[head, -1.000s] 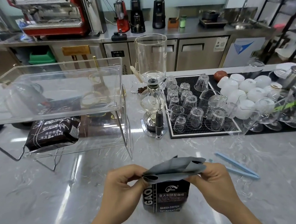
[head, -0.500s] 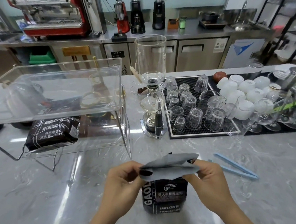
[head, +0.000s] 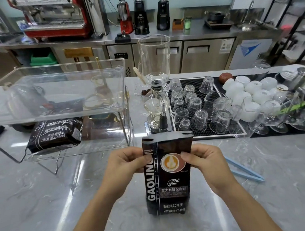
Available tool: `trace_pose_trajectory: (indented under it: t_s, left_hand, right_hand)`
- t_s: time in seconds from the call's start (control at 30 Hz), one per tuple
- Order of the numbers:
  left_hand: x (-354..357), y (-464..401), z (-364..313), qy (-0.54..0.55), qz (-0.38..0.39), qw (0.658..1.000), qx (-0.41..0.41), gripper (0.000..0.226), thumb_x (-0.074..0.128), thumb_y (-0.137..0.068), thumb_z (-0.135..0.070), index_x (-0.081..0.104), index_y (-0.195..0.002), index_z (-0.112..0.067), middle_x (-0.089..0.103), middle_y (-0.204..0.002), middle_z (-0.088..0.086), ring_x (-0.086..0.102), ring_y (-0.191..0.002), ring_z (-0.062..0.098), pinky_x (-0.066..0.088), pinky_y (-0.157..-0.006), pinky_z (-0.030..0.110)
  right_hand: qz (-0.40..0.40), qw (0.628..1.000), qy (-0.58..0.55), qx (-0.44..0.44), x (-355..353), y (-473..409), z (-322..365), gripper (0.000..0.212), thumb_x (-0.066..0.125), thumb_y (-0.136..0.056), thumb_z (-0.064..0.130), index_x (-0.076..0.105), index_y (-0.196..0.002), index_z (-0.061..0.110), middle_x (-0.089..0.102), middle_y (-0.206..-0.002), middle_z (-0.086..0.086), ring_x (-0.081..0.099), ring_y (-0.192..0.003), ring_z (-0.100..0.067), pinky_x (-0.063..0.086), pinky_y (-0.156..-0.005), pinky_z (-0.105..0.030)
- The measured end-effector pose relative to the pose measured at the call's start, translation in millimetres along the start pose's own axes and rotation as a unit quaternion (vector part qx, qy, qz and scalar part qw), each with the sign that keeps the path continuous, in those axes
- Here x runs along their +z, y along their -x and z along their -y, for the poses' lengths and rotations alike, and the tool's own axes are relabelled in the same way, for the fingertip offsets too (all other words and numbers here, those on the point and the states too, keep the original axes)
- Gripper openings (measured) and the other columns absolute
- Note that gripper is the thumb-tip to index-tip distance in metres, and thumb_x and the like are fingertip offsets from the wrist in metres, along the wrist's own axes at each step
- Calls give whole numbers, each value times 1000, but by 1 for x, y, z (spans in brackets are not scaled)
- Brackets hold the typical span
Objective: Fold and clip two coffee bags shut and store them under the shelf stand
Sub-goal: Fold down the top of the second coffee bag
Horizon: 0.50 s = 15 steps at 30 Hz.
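One bag point(head: 56, 135) stored under stand point(head: 60, 96). Second bag point(head: 167, 175) upright right of stand, unfolded, both hands point(head: 125, 163) point(head: 204, 159) pinching top edges. Clip point(head: 245, 170) unused.

Head view, forward-down, close over counter point(head: 46, 204)

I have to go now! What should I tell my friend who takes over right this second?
Left hand and right hand each pinch a side of the upright coffee bag on the marble counter; its top stands unfolded.
First coffee bag already lies under the clear shelf stand.
Blue clip waits on the counter, right of the hands.
Left: fold the top, clip it, slide the bag under the stand.
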<state>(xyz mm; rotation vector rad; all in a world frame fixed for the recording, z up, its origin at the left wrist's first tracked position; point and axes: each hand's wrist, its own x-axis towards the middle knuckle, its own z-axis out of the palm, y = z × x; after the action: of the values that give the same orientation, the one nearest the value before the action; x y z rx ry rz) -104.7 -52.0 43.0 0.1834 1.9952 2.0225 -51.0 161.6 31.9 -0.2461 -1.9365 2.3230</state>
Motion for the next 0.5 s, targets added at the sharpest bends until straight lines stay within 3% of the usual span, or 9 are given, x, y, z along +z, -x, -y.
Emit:
trace_pose_trajectory:
  t_s: [0.07, 0.2, 0.5]
  left_hand:
    - [-2, -6, 1, 22, 2, 999, -41, 21, 69, -79, 6, 79, -75, -12, 77, -74, 9, 70, -64, 19, 57, -59, 28]
    - [-1, -16, 0, 45, -2, 995, -93, 18, 67, -80, 6, 77, -74, -8, 70, -62, 6, 64, -55, 17, 56, -54, 25]
    - [2, -18, 2, 50, -30, 994, -97, 20, 66, -81, 8, 77, -78, -8, 69, -62, 4, 60, -56, 16, 57, -68, 36]
  right_hand:
    - [13, 998, -25, 52, 0, -5, 2, 11, 71, -70, 10, 78, -78, 8, 78, -76, -7, 70, -67, -16, 55, -63, -24]
    - [20, 991, -47, 127, -1, -17, 2, 15, 62, -84, -1, 73, -76, 5, 74, -67, -4, 66, -59, -13, 52, -55, -20]
    - [6, 992, -70, 108, 1, -20, 1, 24, 59, -84, -8, 76, -90, 8, 77, -75, -3, 69, -64, -12, 53, -58, -21]
